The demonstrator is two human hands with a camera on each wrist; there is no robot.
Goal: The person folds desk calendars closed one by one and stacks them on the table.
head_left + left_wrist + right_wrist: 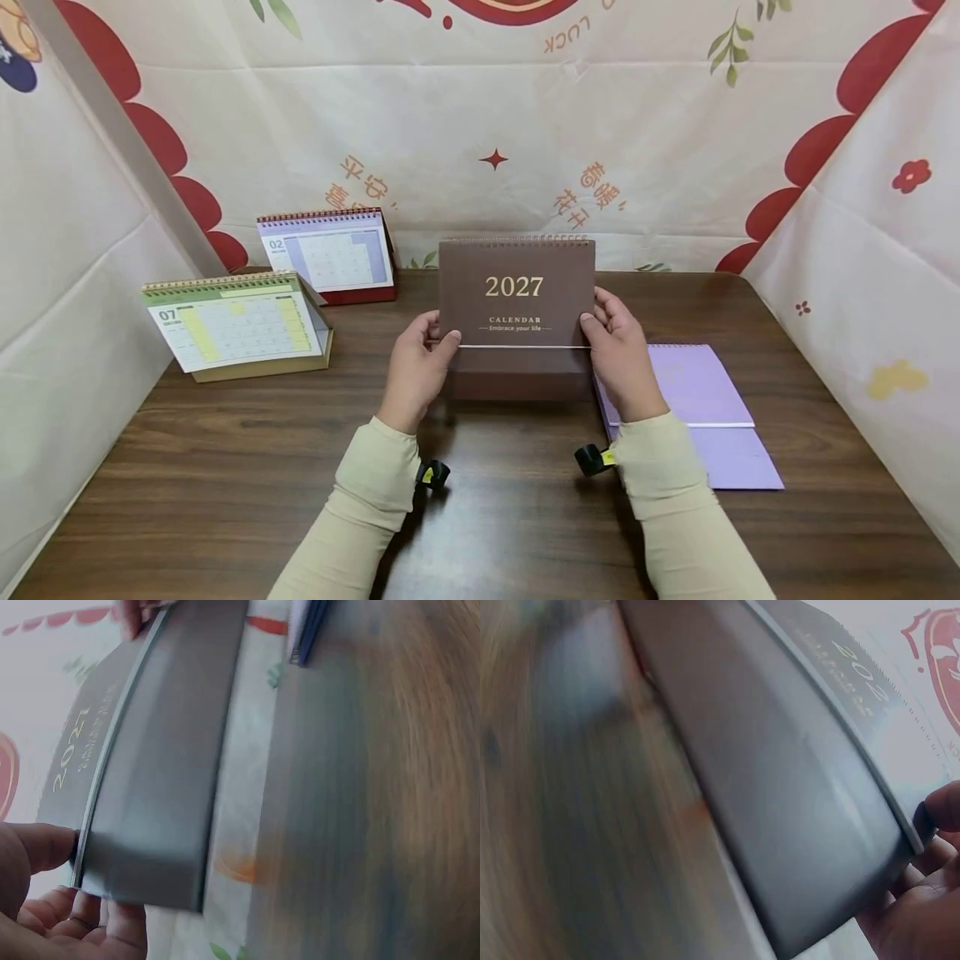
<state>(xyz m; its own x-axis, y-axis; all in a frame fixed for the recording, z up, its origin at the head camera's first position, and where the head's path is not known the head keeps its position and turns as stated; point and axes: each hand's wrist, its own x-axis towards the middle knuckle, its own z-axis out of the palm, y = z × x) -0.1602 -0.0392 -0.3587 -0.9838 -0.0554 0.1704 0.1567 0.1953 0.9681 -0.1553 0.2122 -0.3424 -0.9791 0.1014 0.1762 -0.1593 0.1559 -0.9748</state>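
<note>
A brown 2027 desk calendar (516, 287) is held by its two sides, its spiral binding at the top. The left hand (417, 367) grips its left edge, thumb in front and fingers behind. At the right edge, the right hand (621, 354) pinches it the same way. In the left wrist view the brown lower panel (161, 765) lies beside the left hand (67, 892). The right wrist view has the brown panel (757, 772) and the right hand (922, 892) at its corner.
On the left of the wooden table (247, 483) stand a green-topped calendar (240, 329) and, behind it, a red-based calendar (337, 254). A purple calendar (697, 392) lies at the right, partly under the right forearm. Printed cloth (480, 108) hangs around the table.
</note>
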